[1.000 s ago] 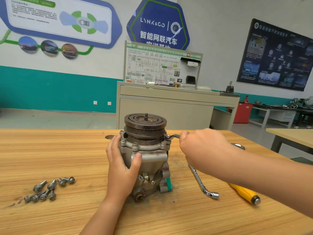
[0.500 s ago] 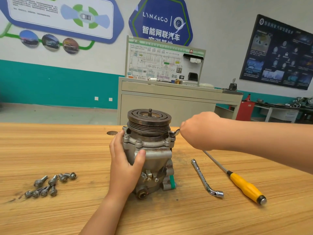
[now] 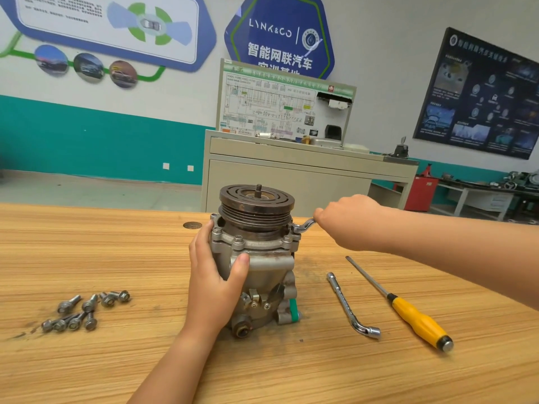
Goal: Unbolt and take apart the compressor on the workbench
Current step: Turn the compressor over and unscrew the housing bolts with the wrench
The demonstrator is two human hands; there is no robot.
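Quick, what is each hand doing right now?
Left hand: curled round the compressor body, holding it.
Right hand: gripping a small wrench at the compressor's upper flange.

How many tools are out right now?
3. A wrench in the right hand, on the compressor flange. An L-wrench and a screwdriver lie on the bench, right of the compressor. More could be hidden behind it.

Bright even indoor light, soft shadows, wide-angle bending at edges, mostly sharp
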